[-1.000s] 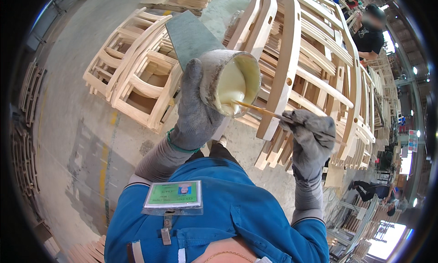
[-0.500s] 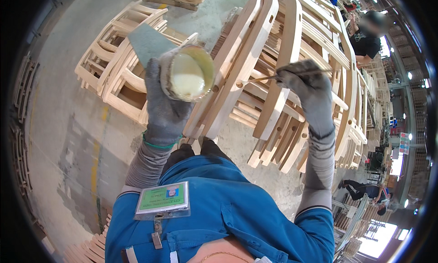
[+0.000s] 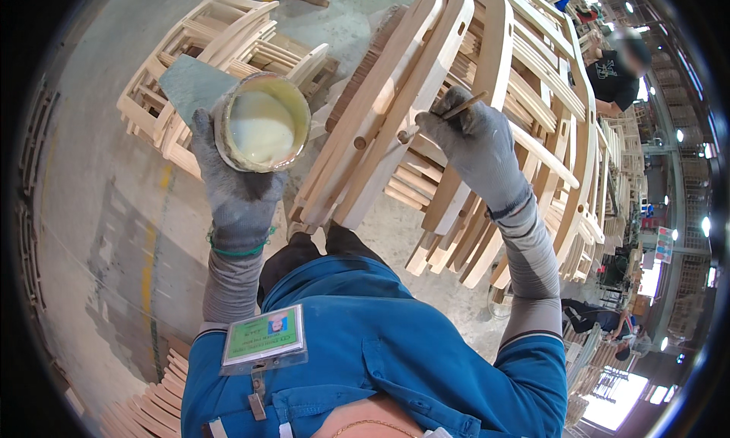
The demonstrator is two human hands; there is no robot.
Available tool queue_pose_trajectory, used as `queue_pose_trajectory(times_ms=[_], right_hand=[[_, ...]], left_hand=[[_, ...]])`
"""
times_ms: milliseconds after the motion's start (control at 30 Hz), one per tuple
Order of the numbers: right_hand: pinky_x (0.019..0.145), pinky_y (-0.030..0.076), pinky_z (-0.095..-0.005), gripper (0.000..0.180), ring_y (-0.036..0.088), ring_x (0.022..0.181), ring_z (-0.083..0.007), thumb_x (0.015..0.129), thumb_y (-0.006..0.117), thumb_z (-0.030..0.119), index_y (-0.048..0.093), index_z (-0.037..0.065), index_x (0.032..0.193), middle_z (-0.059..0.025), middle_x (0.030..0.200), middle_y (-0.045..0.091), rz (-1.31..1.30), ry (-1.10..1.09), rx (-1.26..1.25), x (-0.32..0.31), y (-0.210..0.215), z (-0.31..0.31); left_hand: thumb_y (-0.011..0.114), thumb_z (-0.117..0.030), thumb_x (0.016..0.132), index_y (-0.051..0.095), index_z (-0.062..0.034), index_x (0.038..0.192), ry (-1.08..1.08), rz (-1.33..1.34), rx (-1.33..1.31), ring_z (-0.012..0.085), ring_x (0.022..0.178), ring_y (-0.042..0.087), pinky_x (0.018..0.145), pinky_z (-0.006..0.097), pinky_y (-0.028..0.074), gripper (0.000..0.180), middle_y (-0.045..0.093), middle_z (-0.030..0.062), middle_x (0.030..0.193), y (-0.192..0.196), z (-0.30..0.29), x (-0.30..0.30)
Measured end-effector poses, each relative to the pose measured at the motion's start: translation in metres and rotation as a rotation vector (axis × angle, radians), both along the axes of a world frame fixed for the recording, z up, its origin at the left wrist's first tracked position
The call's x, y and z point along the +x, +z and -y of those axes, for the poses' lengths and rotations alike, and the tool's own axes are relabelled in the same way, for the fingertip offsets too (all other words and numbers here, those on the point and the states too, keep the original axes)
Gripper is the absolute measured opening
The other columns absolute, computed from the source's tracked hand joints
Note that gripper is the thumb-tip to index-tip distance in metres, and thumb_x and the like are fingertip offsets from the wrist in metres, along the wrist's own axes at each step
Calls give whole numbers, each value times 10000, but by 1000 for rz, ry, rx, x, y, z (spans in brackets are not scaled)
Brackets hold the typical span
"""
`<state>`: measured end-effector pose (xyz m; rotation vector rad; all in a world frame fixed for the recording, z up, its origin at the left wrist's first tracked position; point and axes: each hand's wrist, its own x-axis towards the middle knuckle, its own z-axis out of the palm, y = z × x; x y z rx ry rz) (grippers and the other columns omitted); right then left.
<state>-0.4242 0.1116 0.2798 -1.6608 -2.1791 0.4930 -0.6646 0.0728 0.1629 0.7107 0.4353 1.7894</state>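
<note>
My left hand, in a grey glove, is closed round a round pot part full of a creamy, pale liquid. A flat grey-green sheet sticks out behind the pot; whether my fingers also grip it is hidden. My right hand, gloved too, is closed on a thin wooden stick. The stick's lower end reaches a round hole near the end of a pale curved wooden rail. Beside that rail lies a similar one with its own round hole.
Stacked wooden frames extend ahead and right. Another frame stack stands on the concrete floor at left. Curved slats lie at lower left. A person in black stands at far right, another person lower down.
My left hand has moved left with the pot and sheet. My right hand has shifted left and tilted the stick more upright, its tip still by the rail's hole.
</note>
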Motion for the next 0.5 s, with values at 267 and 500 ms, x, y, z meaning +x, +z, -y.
queue_pose_trajectory(times_ms=[267,500], right_hand=[[563,464,-317,152,603,600,-230,828,636,174,615,28,864,-103,658,597,-71,46,-57,0,1,0],[562,459,-309,159,597,578,-203,826,640,179,614,26,861,-91,635,599,-126,88,3,4,-7,-1]], left_hand=[[619,-57,821,201,-201,1413,102,-119,-38,250,1264,355,1035,411,392,739,320,90,1380,-10,4,5],[424,-332,957,313,-182,1369,-229,380,-108,230,1257,370,1011,415,413,452,359,90,1361,4,-3,0]])
